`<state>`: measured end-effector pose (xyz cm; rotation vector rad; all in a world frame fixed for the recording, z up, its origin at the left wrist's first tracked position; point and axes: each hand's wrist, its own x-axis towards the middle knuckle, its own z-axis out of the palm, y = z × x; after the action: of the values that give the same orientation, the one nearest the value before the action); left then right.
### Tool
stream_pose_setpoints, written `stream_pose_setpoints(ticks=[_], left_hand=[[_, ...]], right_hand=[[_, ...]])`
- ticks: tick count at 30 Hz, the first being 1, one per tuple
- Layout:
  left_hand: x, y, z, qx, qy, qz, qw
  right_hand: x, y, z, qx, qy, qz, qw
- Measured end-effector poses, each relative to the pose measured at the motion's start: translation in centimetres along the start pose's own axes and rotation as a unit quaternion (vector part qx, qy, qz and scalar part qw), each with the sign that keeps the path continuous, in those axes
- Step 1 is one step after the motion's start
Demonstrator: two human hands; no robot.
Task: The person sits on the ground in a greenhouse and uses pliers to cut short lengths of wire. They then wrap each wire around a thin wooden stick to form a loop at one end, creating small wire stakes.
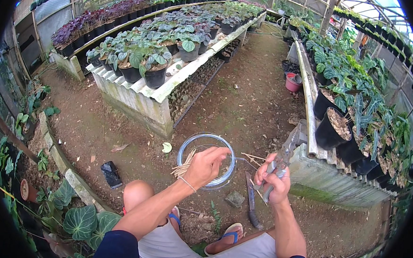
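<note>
My left hand [207, 168] hangs over a coil of silvery wire [183, 149] on the ground, fingers curled together near the coil's right side. Whatever lies between those fingertips is too small to make out. A pair of metal pliers [271, 170] is gripped in my right hand [275, 179], to the right of the coil. A short length of wire runs from the coil toward that hand. Thin wooden sticks [180, 170] lie in a bundle across the coil's left side, partly behind my left wrist. A long knife [251, 198] with a dark handle rests below my right hand.
A grey stone [235, 199] lies between coil and knife, a black package [111, 174] to the left. Ahead stands a corrugated bench [128, 98] of potted plants. Another plant bench [340, 177] borders my right. A pink pot [293, 82] stands along the dirt path.
</note>
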<state>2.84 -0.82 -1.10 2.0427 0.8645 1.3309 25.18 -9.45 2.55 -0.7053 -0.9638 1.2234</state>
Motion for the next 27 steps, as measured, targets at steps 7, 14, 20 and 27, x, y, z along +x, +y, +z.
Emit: stream_pose_setpoints(ticks=[7,14,20,27], left_hand=[[0.0,0.0,0.4,-0.089,0.054,-0.045,0.994],[0.1,-0.4,0.5,0.038,0.016,0.029,0.999],[-0.2,-1.4,0.6,0.044,-0.083,-0.043,0.995],[0.4,-1.6,0.4,-0.52,-0.064,-0.329,0.786]], right_hand=[[0.1,-0.3,-0.1,0.047,0.001,-0.008,0.999],[-0.2,-0.2,0.1,0.033,-0.025,0.005,0.999],[-0.3,-0.4,0.5,-0.007,-0.026,0.006,1.0],[0.8,-0.1,-0.6,0.104,0.1,0.059,0.988]])
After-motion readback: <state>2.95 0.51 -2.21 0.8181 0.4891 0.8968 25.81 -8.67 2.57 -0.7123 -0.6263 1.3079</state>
